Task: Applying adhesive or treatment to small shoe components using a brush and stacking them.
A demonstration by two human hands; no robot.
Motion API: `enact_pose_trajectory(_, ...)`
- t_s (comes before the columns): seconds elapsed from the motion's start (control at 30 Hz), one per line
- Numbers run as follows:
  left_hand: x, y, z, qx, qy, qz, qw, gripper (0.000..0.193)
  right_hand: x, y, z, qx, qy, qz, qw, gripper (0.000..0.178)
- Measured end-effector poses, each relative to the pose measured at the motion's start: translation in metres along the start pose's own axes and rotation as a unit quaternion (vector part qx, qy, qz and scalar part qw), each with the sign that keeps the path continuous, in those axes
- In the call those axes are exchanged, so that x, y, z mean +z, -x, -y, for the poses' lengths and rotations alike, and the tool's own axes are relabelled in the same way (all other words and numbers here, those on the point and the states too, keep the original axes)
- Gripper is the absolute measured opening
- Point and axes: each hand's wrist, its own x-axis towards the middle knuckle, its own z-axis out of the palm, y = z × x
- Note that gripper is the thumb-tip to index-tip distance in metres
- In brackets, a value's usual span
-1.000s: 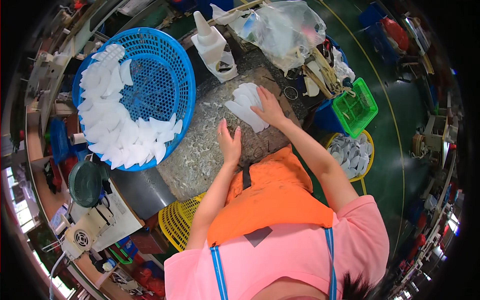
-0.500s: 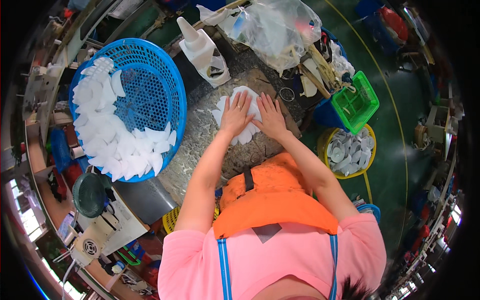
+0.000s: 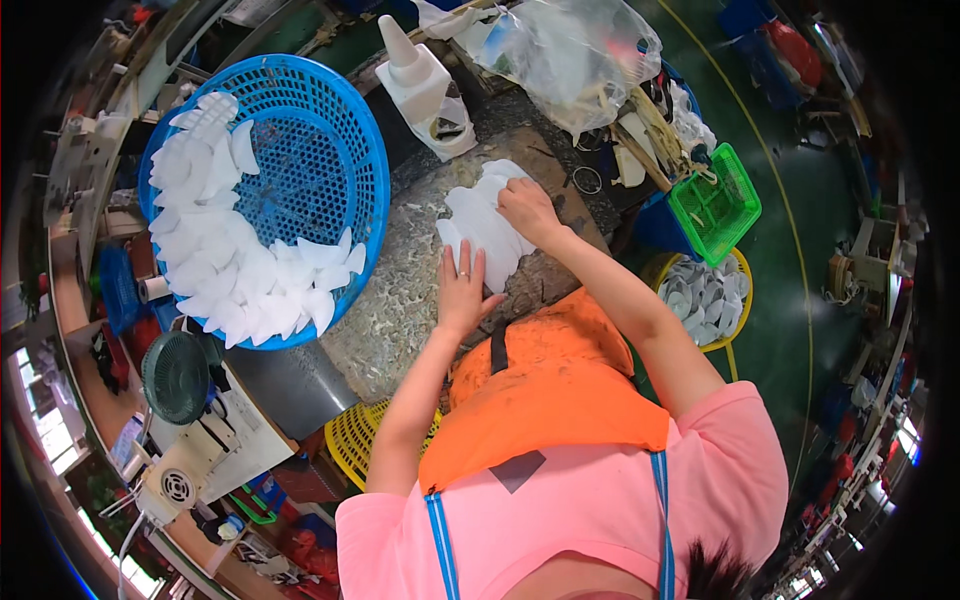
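A fan of thin white petal-shaped pieces [image 3: 487,222] lies overlapping on a rough, glue-crusted board [image 3: 400,290]. My left hand [image 3: 463,295] rests at the near left edge of the fan, fingers stretched and apart, fingertips touching the pieces. At the fan's right edge, the fingers of my right hand [image 3: 530,210] are curled together against the pieces; whatever is between them is hidden. Left of the board, a big blue perforated basket [image 3: 375,190] holds a heap of similar white pieces [image 3: 225,250].
A white bottle with a cone nozzle and cut-open side [image 3: 415,85] stands behind the board. Clear plastic bags [image 3: 570,60] lie at the back. To the right are a green basket [image 3: 725,205] and a yellow bucket [image 3: 745,300] of grey-white pieces. A green fan [image 3: 175,377] stands at left.
Both hands were flat side by side on the pieces. My left hand has slid toward me to their near edge; my right hand has curled its fingers at the right edge. The view shifted slightly.
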Motion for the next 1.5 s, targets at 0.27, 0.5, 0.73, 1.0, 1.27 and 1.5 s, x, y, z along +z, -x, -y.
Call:
enact_pose_trajectory(0.27,0.015,-0.012,0.0,-0.086,0.177,-0.209,0.958,0.075,-0.074,0.071,-0.043,0.118,-0.299,0.001,0.947,0.019)
enact_pose_trajectory(0.5,0.007,0.0,0.003,-0.109,0.168,-0.264,0.944,0.055,-0.081,0.008,-0.054,0.056,-0.166,0.126,0.976,0.024)
enact_pose_trajectory(0.73,-0.05,-0.038,0.038,-0.2,0.832,-0.438,0.275,0.032,-0.017,-0.185,-0.029,0.26,-0.434,-0.035,0.862,0.047)
enact_pose_trajectory(1.0,-0.034,0.04,0.078,-0.285,0.767,-0.475,0.324,0.032,-0.036,-0.165,-0.017,-0.071,-0.228,-0.045,0.97,0.026)
enact_pose_trajectory(1.27,-0.048,0.161,0.186,-0.33,0.682,-0.512,0.405,0.02,-0.051,-0.149,-0.014,-0.122,-0.132,-0.036,0.983,0.025)
enact_pose_trajectory(1.5,-0.037,0.135,0.131,-0.385,0.695,-0.542,0.274,0.031,-0.062,-0.12,-0.003,-0.034,-0.056,-0.125,0.99,0.018)
